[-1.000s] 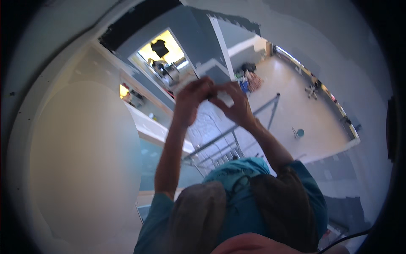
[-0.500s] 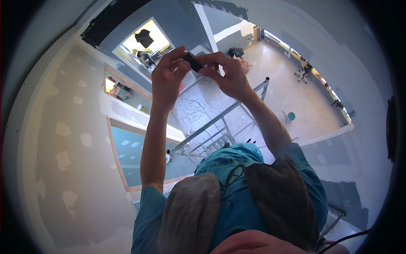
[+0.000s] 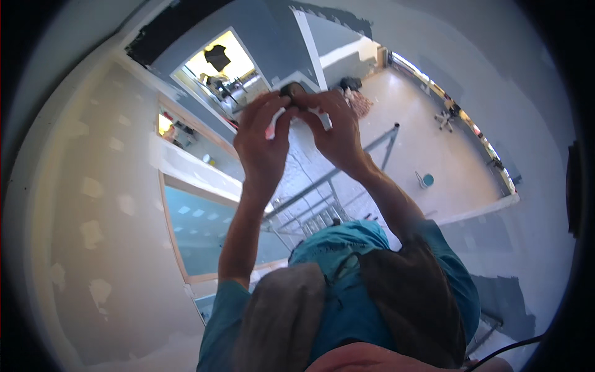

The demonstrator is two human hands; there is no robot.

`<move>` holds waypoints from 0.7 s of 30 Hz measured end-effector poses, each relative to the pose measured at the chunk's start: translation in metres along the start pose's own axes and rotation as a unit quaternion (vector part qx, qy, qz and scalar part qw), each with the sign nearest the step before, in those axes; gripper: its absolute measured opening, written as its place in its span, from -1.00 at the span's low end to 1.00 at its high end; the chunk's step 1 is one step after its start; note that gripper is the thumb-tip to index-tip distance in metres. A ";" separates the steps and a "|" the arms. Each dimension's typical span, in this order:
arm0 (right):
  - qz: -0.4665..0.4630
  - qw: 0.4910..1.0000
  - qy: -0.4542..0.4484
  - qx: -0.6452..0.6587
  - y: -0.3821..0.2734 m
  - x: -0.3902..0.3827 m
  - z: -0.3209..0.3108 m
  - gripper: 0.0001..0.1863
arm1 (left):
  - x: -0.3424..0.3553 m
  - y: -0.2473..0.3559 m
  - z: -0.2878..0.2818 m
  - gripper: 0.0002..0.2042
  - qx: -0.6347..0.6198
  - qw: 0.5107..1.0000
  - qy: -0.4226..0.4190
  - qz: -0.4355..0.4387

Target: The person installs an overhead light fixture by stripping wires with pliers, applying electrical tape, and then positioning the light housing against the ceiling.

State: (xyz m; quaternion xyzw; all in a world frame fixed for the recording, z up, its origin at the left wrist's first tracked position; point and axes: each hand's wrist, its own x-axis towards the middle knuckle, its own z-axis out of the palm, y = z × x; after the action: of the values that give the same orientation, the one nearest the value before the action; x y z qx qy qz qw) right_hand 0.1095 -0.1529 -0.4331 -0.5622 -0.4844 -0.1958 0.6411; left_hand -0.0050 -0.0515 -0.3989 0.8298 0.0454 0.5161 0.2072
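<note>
Both arms are stretched up and forward, and the hands meet around a small dark roll (image 3: pixel 293 90), which looks like tape. My left hand (image 3: pixel 263 144) grips its left side with bent fingers and thumb. From the other side, my right hand (image 3: pixel 342 135) pinches it between thumb and fingertips. The fingers partly cover the roll, and its face looks brownish and rounded.
Below me stands a metal scaffold rail (image 3: pixel 322 180) over a pale sheet on the floor. A blue-topped bucket (image 3: pixel 426 180) and an office chair (image 3: pixel 444 119) are to the right. A patched plasterboard wall (image 3: pixel 105 204) rises on the left, beside a window opening (image 3: pixel 204 223).
Both hands have come slightly down and closer together, with the left moving right. The roll has turned so that its rounded face shows instead of its long side.
</note>
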 end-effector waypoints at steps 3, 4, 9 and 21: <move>-0.062 0.997 0.017 -0.032 0.002 -0.001 0.007 -0.70 | 0.009 0.002 -0.012 -0.73 0.004 1.000 -0.013 -0.027; -0.061 0.997 0.012 -0.038 0.007 0.003 0.009 -0.71 | 0.015 -0.008 -0.010 -0.77 0.013 1.000 -0.024 -0.013; -0.090 0.996 0.006 -0.023 -0.011 0.024 0.000 -0.72 | 0.038 0.013 -0.015 -0.83 0.007 0.999 -0.035 0.019; -0.146 0.989 -0.029 -0.001 -0.035 0.059 -0.011 -0.68 | 0.049 0.019 -0.033 -0.85 -0.003 0.997 0.051 0.064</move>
State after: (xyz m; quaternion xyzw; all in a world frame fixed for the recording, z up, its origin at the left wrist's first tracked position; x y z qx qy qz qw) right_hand 0.1127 -0.1561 -0.3638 -0.4919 -0.5790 -0.2716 0.5908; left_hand -0.0133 -0.0448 -0.3378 0.8030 0.0008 0.5701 0.1734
